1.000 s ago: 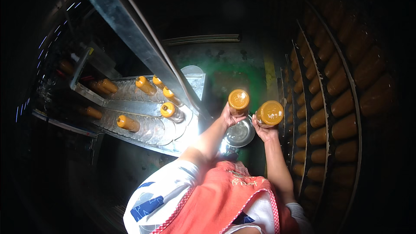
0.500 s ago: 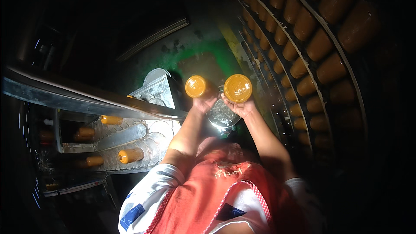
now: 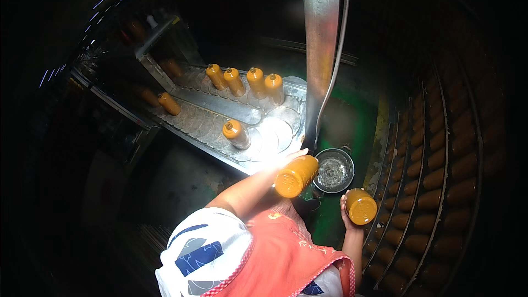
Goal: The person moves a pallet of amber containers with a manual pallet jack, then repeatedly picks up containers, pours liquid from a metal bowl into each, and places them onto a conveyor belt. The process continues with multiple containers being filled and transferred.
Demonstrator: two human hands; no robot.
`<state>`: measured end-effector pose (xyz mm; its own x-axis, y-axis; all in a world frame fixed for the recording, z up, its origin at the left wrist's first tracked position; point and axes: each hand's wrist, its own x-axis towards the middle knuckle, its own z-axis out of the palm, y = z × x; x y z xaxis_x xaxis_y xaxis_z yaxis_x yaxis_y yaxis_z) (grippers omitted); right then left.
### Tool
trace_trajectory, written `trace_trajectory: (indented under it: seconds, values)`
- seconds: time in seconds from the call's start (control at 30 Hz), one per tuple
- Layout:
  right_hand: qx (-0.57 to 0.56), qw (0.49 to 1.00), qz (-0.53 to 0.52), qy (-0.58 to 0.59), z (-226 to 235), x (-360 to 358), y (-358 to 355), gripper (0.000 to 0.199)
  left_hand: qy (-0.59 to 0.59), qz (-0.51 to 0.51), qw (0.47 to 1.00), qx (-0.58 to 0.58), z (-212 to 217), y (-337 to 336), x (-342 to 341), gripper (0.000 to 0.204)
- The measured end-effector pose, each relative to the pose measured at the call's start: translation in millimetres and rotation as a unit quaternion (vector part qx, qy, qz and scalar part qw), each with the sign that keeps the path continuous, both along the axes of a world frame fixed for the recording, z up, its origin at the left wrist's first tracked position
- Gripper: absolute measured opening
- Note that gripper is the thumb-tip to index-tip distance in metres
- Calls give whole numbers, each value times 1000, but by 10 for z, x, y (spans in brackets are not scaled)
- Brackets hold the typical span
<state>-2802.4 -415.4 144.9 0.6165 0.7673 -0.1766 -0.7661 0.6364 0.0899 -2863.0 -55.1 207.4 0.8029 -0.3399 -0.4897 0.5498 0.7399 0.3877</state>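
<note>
Head view looks straight down on a dark work place. Left hand [image 3: 286, 160] is wrapped tight round an orange bottle [image 3: 297, 176], tipped over so its flat bottom faces up at the camera and its top points toward the shiny metal counter [image 3: 220, 111] at 10 o'clock. Held low and near the counter's close end like this, the bottle sits just beside the bright round spots there. Right hand [image 3: 347, 213] is closed round a second orange bottle [image 3: 361, 207], at about 4 o'clock from the first one, held from below so its bottom also shows. Between the two bottles sits a small round metal bowl [image 3: 333, 171] with something wet and sparkly in it, down on the green floor [image 3: 352, 121]. On the counter, four more bottles [image 3: 246, 80] stand in a row at 11 o'clock, all upright with caps on, kept in line by the curved rails. One lone bottle [image 3: 236, 133] stands closer, and another bottle [image 3: 169, 103] stands far off at 9 o'clock. A tall metal post [image 3: 320, 44] with a thin wire beside it goes up at 12 o'clock. At 3 o'clock, long racks [image 3: 440, 176] hold many orange bottles lying on their sides in neat rows, near the right hand. An orange apron [image 3: 280, 258] shows at 6 o'clock.
</note>
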Motion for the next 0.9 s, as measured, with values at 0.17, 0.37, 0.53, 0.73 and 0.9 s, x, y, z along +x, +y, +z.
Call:
trace_trajectory:
  seconds: [0.17, 0.37, 0.53, 0.73, 0.9]
  values:
    - [-62, 997, 23, -27, -364, -739, 45, 52, -34, 129, 990, 50, -41, 886, -1128, 45]
    - [-267, 956, 18, -121, 339, -1035, 1193, 45, -31, 273, 930, 243, 435, 2071, -2074, 38]
    - [-351, 908, 44, -222, 749, -1157, 2705, 59, -41, 358, 758, 543, 285, 3463, -2450, 45]
    - [-532, 690, -32, -490, 1303, -1524, 4485, 45, -42, 295, 450, 842, 151, 4400, -2214, 40]
    - [-599, 432, -118, -663, 1449, -1558, 5216, 48, -95, 291, 445, 841, -296, 4590, -2095, 39]
